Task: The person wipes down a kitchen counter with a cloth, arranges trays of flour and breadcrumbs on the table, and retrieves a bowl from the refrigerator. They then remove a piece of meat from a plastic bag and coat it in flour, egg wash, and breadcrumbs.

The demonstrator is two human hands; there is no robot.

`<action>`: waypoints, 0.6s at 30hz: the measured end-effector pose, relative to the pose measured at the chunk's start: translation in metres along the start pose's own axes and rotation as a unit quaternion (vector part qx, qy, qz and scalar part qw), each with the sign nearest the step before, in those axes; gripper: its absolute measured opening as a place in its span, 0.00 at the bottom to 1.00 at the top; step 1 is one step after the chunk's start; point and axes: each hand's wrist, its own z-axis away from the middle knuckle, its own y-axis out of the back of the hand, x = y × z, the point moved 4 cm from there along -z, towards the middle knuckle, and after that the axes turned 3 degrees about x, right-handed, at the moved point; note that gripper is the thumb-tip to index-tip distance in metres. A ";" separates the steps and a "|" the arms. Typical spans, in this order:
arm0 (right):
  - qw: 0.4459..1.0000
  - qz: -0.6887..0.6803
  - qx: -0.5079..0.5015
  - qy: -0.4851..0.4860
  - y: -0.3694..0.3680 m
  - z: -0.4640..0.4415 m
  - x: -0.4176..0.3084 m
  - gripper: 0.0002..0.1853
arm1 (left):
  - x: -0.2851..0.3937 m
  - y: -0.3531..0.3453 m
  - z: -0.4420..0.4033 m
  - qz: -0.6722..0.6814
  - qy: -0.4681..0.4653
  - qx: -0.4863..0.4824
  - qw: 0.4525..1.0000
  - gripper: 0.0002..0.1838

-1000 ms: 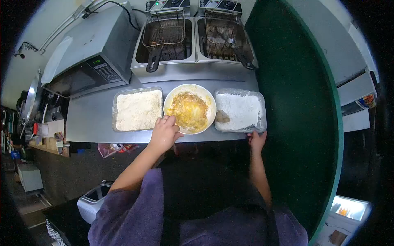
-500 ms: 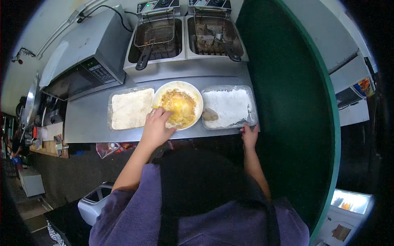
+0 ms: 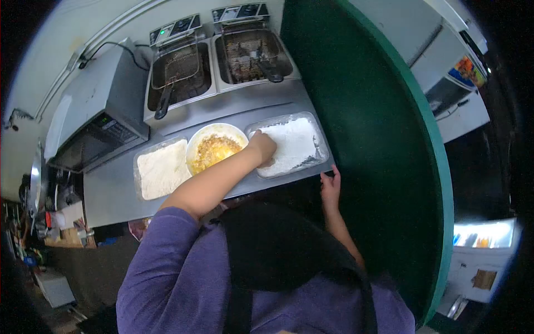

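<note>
My left hand (image 3: 262, 147) reaches across to the left end of a clear tray of white powder (image 3: 297, 142). Its fingers look curled downward, and what lies between them is hidden. Just below it shows a bit of a brownish, powder-dusted piece (image 3: 268, 163). Under my left forearm stands a white bowl (image 3: 196, 136) holding a yellow, egg-like liquid with brown crumbly bits. To its left lies a second tray, with cream-coloured powder (image 3: 163, 168). My right hand (image 3: 330, 186) is by the counter's front right corner, near the powder tray, fingers apart and holding nothing visible.
Behind the trays stands a two-basin fryer (image 3: 222, 94) with wire baskets and black handles. A microwave (image 3: 97, 119) occupies the left of the metal counter (image 3: 108, 195). A tall green partition (image 3: 367, 111) closes off the right side.
My left hand has moved right, from the bowl to the white powder tray. My right hand has come slightly away from the tray's corner. The view has turned and shifted.
</note>
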 end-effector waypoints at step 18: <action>0.998 -0.038 0.014 -0.050 0.041 0.052 0.021 0.22 | -0.054 0.024 -0.027 0.174 0.130 0.118 0.969 0.10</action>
